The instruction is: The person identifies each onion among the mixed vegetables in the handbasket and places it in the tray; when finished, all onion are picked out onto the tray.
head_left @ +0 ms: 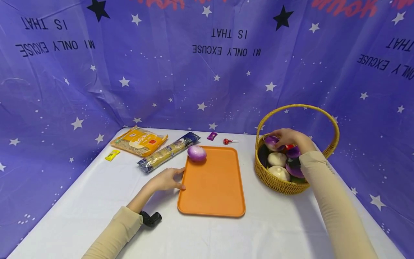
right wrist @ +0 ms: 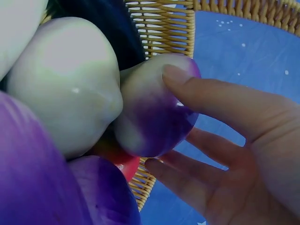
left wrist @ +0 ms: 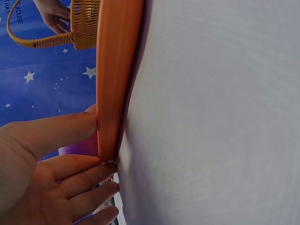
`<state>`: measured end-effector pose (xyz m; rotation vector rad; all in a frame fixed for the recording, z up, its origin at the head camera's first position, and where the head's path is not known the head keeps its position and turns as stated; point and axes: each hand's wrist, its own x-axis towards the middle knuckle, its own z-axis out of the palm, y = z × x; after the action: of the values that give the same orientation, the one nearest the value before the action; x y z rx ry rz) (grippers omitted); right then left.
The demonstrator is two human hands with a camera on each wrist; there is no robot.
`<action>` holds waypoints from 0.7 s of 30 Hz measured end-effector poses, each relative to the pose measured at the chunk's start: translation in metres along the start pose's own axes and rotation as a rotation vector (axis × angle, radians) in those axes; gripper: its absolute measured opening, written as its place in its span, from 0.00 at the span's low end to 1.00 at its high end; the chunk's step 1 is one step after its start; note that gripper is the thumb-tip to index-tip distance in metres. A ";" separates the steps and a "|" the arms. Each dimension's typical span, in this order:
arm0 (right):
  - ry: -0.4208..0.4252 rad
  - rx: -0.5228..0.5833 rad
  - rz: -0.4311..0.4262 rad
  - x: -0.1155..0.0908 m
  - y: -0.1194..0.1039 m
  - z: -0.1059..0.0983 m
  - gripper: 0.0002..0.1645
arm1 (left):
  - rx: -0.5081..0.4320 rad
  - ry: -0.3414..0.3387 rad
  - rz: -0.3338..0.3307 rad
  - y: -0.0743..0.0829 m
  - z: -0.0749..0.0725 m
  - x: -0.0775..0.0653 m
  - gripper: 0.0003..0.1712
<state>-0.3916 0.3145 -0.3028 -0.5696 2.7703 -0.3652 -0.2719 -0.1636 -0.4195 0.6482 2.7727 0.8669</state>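
Note:
My right hand (head_left: 288, 137) reaches into a wicker basket (head_left: 280, 187) and holds a glossy purple-and-white onion (right wrist: 157, 105), thumb on one side and fingers on the other. Around it in the basket are white bulbs (head_left: 277, 159) like garlic heads, another purple vegetable (head_left: 293, 152), a red item (right wrist: 123, 161) mostly hidden, and a long dark vegetable (right wrist: 105, 33). My left hand (head_left: 167, 179) touches the left edge of an orange tray (head_left: 211, 190), its thumb and fingers spread along the rim. A purple onion (head_left: 196, 153) lies in the tray's far left corner.
Left of the tray lie a blue-ended packet of noodles (head_left: 169, 151), an orange food bag (head_left: 139, 141) and a yellow-wrapped candy (head_left: 112, 155). Behind it are a purple-wrapped candy (head_left: 212, 136) and a red lollipop (head_left: 228, 141). The basket's tall handle (head_left: 299, 105) arches over the right hand.

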 end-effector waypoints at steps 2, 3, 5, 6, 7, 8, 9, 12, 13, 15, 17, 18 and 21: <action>0.007 -0.007 0.008 0.001 0.001 0.001 0.37 | 0.000 -0.001 -0.002 0.000 0.000 0.000 0.46; 0.011 -0.012 0.013 0.002 0.002 0.001 0.37 | -0.002 -0.002 -0.004 0.000 0.000 0.000 0.46; 0.018 -0.012 0.021 0.003 0.003 0.001 0.36 | -0.003 -0.003 -0.007 0.000 0.000 0.000 0.46; 0.020 -0.011 0.025 0.003 0.004 0.002 0.36 | -0.002 -0.003 -0.007 0.000 0.000 0.000 0.46; 0.023 -0.010 0.029 0.003 0.004 0.002 0.35 | -0.002 -0.003 -0.008 0.000 0.000 0.000 0.46; 0.026 -0.011 0.031 0.003 0.004 0.002 0.35 | -0.002 -0.003 -0.008 -0.001 0.000 0.000 0.46; 0.030 -0.010 0.031 0.003 0.004 0.002 0.35 | -0.001 -0.002 -0.009 -0.001 0.000 0.000 0.46; 0.053 -0.022 0.016 0.001 0.004 0.002 0.34 | 0.002 -0.003 -0.009 -0.001 0.001 0.000 0.46; 0.063 -0.027 0.009 0.000 0.003 0.002 0.34 | 0.001 -0.003 -0.011 -0.001 0.001 0.000 0.46; 0.083 -0.030 -0.004 -0.003 0.001 0.001 0.34 | 0.000 -0.004 -0.010 -0.001 0.001 0.000 0.46; 0.102 -0.016 -0.009 -0.007 -0.003 0.000 0.34 | 0.000 -0.004 -0.008 -0.001 0.001 0.001 0.46; 0.112 -0.009 -0.013 -0.010 -0.005 -0.001 0.35 | -0.001 -0.004 -0.008 -0.001 0.001 0.001 0.47; 0.151 -0.003 -0.041 -0.017 -0.009 -0.003 0.35 | 0.002 -0.003 -0.007 -0.002 0.001 0.001 0.47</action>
<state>-0.3740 0.3140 -0.2931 -0.6245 2.9074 -0.4298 -0.2735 -0.1640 -0.4214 0.6389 2.7724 0.8612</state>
